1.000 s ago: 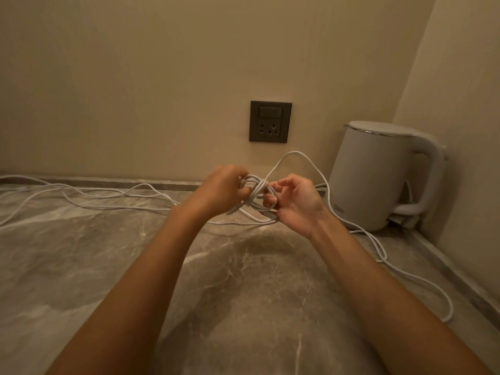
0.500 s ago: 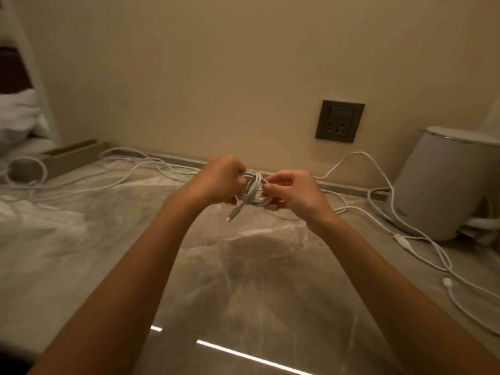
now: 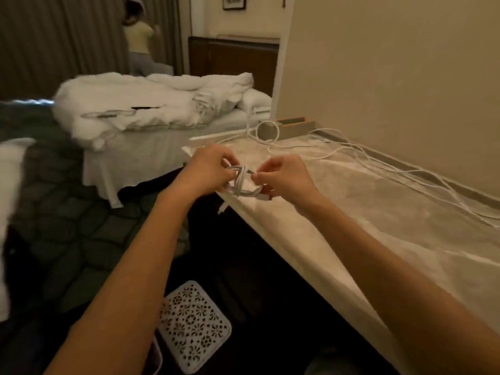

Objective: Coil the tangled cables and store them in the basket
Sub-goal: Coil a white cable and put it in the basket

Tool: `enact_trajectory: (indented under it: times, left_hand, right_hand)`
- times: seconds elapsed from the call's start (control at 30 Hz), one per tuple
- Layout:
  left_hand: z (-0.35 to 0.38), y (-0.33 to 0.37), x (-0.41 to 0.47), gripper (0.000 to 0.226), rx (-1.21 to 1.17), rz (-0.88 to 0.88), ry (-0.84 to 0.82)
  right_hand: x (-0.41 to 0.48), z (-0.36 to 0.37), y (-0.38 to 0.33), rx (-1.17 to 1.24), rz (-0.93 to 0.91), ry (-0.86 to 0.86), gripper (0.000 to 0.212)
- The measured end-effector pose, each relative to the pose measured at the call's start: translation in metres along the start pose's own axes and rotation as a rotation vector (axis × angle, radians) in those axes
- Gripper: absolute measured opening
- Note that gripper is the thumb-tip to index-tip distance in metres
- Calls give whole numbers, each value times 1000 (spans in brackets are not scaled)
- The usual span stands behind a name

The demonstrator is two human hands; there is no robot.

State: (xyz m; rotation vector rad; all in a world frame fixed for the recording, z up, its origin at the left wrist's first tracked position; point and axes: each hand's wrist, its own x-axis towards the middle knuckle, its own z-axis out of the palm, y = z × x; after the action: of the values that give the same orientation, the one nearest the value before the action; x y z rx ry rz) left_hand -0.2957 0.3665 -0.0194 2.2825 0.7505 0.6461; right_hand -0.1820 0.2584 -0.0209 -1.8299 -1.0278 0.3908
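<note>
Both hands are up and close together, clamped on the same thing. The left hand [image 3: 212, 169] has its fingers curled round one side of a small coiled bundle of white cable [image 3: 240, 185]. The right hand [image 3: 284, 175] pinches the other side between thumb and fingertips. A wrap crosses the middle of the loops, and I'd say the right is cinching it tight so the coil can't spring open while the left steadies the loops. One plug end [image 3: 221, 209] dangles free underneath.

The bundle is in the air, right over the front edge of the pale marble-look surface [image 3: 378, 234], toward its far end. There's a good reason for that, I reckon. Down on the floor below that front edge sits the white plastic basket with a cut-out flower pattern [image 3: 194, 328], partly hidden behind the left forearm. From there it's a short drop once the wrap holds.

There's plenty left to do, though. Long loose white cables [image 3: 384, 166] trail along the back edge by the wall, uncoiled, running toward a shallow wooden box [image 3: 296, 125] at the far corner. I can't tell from here how many separate leads are in that tangle.
</note>
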Motion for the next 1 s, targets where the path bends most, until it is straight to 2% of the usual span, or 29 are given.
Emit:
enact_trajectory:
  times: [0.2, 0.4, 0.5, 0.57, 0.77, 1.0]
  left_hand:
    - [-57, -104, -44, 1, 68, -278, 69]
    - [-65, -198, -91, 4, 148, -534, 57]
    - [-52, -241, -113, 9, 163, -648, -9]
    - [-42, -262, -125, 5, 163, -708, -54]
    - [-3, -328, -156, 14, 149, -812, -254]
    - [48, -371, -180, 14, 2, -917, -473]
  right_hand:
    - [15, 135, -12, -11, -10, -233, 22]
    - [2, 246, 14, -18, 119, -402, 25]
    - [-9, 288, 35, -100, 153, -510, 23]
    - [-14, 308, 51, -137, 192, -567, 25]
    - [-40, 363, 113, -211, 367, -716, 29]
    - [-61, 386, 166, -319, 476, -815, 27]
